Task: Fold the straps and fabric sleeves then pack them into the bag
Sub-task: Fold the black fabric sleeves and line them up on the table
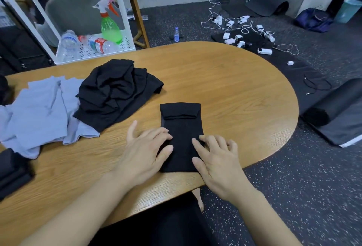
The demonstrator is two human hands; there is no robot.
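Observation:
A black fabric sleeve lies flat on the wooden table, its far end folded over into a thick band. My left hand rests on the sleeve's near left edge with fingers spread and straight. On the near right edge my right hand presses with fingers spread. A heap of black fabric sits to the left, partly over light blue sleeves. Folded black pieces lie at the table's left edge. No bag can be identified for certain.
A white cart with plastic bottles and a green spray bottle stands behind the table. Chargers and white cables are strewn on the dark floor. A rolled black mat lies at the right. The table's rounded right end is bare wood.

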